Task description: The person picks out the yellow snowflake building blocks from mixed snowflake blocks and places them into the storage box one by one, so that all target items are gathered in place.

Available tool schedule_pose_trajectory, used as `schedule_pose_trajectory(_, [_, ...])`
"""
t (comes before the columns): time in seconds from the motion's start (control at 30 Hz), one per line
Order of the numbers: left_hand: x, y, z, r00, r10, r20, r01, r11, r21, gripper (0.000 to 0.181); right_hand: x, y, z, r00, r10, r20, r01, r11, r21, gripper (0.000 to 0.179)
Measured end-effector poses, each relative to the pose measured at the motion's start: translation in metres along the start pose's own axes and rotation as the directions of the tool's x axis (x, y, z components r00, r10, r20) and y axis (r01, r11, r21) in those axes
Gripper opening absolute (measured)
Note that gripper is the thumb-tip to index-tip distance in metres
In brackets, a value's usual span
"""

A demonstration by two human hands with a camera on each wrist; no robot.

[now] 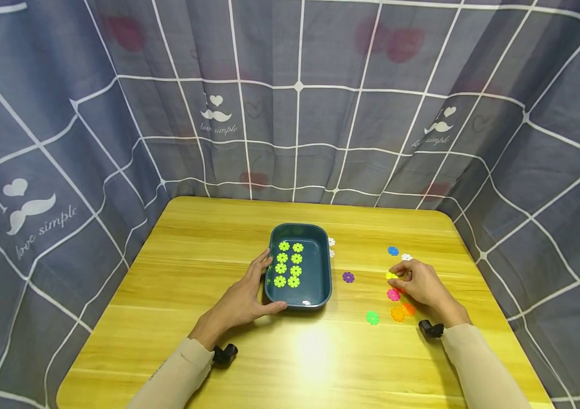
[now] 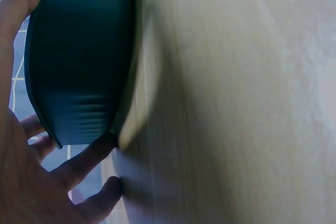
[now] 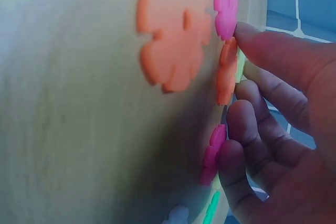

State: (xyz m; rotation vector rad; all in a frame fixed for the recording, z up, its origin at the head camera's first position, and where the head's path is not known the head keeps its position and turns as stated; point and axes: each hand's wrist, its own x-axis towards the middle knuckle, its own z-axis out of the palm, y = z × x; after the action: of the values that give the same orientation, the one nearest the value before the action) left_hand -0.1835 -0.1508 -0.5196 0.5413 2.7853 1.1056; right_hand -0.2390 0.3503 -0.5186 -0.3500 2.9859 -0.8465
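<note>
The left hand [image 1: 238, 300] rests against a dark teal tray [image 1: 324, 267], its fingers along the left side and its thumb at the near rim. In the left wrist view the fingers are spread around the tray's ribbed end. Inside the tray lie several yellow-green snowflake discs [image 1: 296, 258] in two columns. Over the loose discs at the right, the right hand [image 1: 425, 284] pinches a yellow snowflake disc [image 1: 391, 275] between thumb and forefinger, close to the table. A pink disc [image 1: 393, 295] and orange discs [image 1: 398, 314] lie just nearer than its fingertips.
A purple disc [image 1: 348, 277] and a green disc [image 1: 372, 317] lie between tray and right hand. Beyond that hand are a blue disc [image 1: 393, 250] and a white disc [image 1: 407, 257]. White discs [image 1: 332, 242] touch the tray's right edge in view. A grey curtain [image 1: 269, 113] surrounds the wooden table [image 1: 208, 227].
</note>
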Motion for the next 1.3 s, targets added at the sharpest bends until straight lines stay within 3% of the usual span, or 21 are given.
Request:
schedule_pose_trajectory(0.3, [0.0008, -0.0015, 0.0003, 1.000, 0.007, 0.004, -0.007, 1.000, -0.002, 0.140, 0.0020, 0.0001, -0.0027, 0.998, 0.040, 0.039, -0.040, 0.999, 0.018, 0.026])
schedule_pose_trajectory(0.97, [0.0008, -0.0012, -0.0003, 1.000, 0.000, 0.003, 0.000, 1.000, 0.001, 0.139, 0.0043, 0.0008, -0.0032, 1.000, 0.004, 0.030, -0.004, 1.000, 0.012, 0.026])
schedule_pose_trajectory(1.3, [-0.0001, -0.0004, 0.0008, 0.998, 0.055, -0.040, -0.054, 0.998, 0.021, 0.138, 0.0068, 0.0000, -0.0020, 1.000, -0.008, 0.019, 0.008, 1.000, 0.007, 0.027])
